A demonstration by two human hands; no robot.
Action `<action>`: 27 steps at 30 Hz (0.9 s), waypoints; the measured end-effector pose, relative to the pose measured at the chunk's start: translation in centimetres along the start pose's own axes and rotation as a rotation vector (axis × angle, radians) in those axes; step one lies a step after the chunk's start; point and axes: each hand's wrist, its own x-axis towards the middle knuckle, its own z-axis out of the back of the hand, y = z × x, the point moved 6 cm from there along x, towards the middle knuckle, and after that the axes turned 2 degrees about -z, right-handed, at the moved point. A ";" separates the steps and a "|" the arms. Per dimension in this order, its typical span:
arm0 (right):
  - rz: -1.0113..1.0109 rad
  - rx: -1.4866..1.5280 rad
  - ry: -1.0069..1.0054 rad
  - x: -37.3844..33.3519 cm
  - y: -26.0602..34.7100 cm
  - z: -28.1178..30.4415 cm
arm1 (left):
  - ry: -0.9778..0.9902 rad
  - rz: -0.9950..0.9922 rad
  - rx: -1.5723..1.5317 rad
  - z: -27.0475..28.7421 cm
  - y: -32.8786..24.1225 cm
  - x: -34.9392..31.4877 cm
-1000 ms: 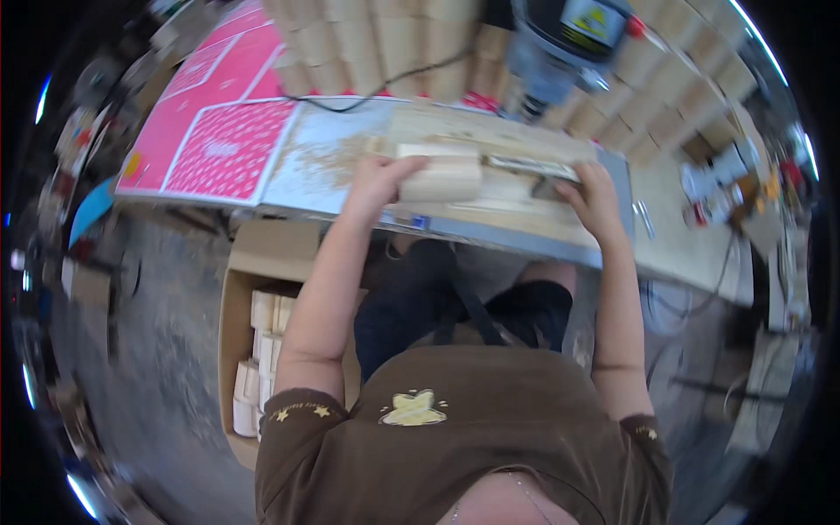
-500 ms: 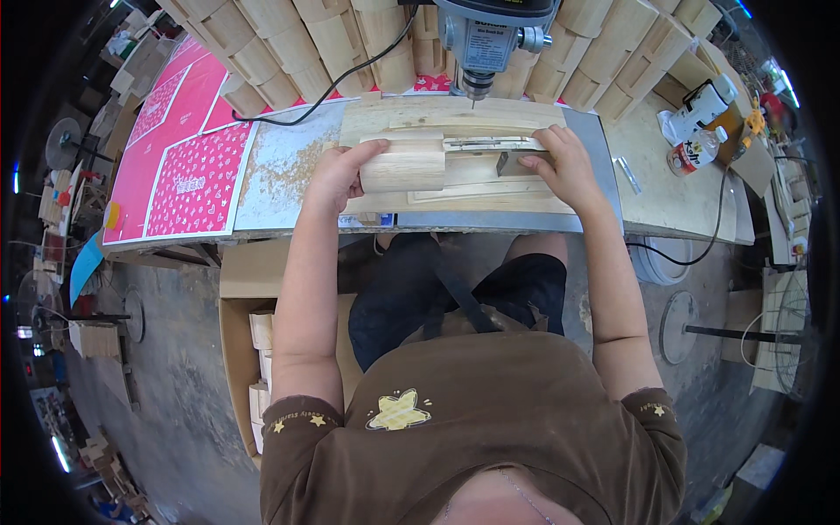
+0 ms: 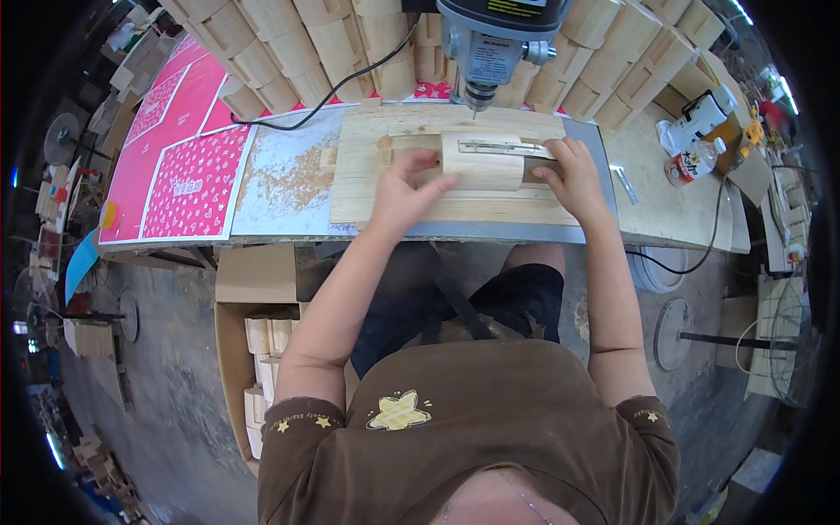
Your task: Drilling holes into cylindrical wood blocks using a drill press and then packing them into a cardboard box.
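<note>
A pale, rounded wooden block (image 3: 468,173) lies on a wooden board on the bench. Along its top runs a narrow slotted metal strip (image 3: 503,149). My left hand (image 3: 407,188) is at the block's left end, thumb and fingers apart, the thumb tip at its edge. My right hand (image 3: 573,175) pinches the right end of the metal strip, its thumb low beside a dark metal plate (image 3: 534,171). A blue-grey bench drill (image 3: 490,52) stands just beyond, its thin bit above the board's far side.
Stacked wooden cylinders (image 3: 315,44) line the back. Sawdust (image 3: 297,166) covers the metal sheet on the left, beside pink patterned paper (image 3: 192,179). A black cable (image 3: 350,74) crosses there. A bottle (image 3: 691,164) stands right. A carton (image 3: 232,367) of wooden pieces is below left.
The wooden block has slid right, under the metal strip. My left hand followed it and its fingers have opened. My right hand stays at the strip's end, shifted slightly.
</note>
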 end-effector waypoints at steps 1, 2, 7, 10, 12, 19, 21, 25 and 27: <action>-0.011 -0.007 -0.009 0.2 -0.3 -0.1 | 0.041 -0.167 0.169 -0.7 -0.8 -0.3; -0.005 -0.002 -0.007 0.6 -0.4 -0.3 | 0.021 -0.316 0.295 -1.3 -1.6 -0.5; -0.075 -0.049 -0.032 2.9 -1.0 -1.3 | -0.035 -0.382 0.597 -1.5 -0.8 1.2; -0.066 -0.034 -0.030 3.1 -0.5 -2.2 | -0.090 -0.378 0.718 -0.4 0.1 1.6; -0.040 -0.010 -0.045 3.2 0.0 -2.8 | -0.115 -0.393 0.845 0.5 -0.4 1.6; -0.082 0.593 -0.392 5.3 -1.3 1.3 | 0.020 -0.259 0.893 2.7 0.2 2.1; -0.031 0.623 -0.545 8.0 -1.2 6.3 | 0.024 -0.267 0.871 3.1 0.5 2.2; 0.117 0.373 -0.601 14.7 3.1 13.7 | 0.072 -0.291 0.825 2.2 1.0 2.7; -0.024 0.310 -0.505 16.8 4.4 12.2 | 0.063 -0.294 0.837 2.7 1.0 2.5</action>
